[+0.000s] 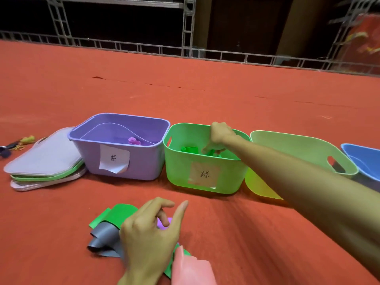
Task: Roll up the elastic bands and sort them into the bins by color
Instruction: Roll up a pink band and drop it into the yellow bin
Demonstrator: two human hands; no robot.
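Observation:
My right hand (219, 135) reaches down into the green bin (178, 173), and its fingertips pinch a green band roll (213, 153) inside. Another green roll (189, 150) lies beside it in the bin. My left hand (148, 233) hovers over the loose pile on the red carpet with relaxed fingers, holding nothing. That pile has a green band (121, 212), a grey band (102, 236), a purple band (170, 220) partly hidden by my fingers, and a pink band (191, 270). The purple bin (144, 161) holds a purple roll (133, 140).
A yellow-green bin (287, 145) and a blue bin (362, 159) stand to the right of the green bin. A yellow band (261, 187) lies in front of the yellow-green bin. Stacked lids (45, 159) sit to the left, with scissors (8, 147) beyond them.

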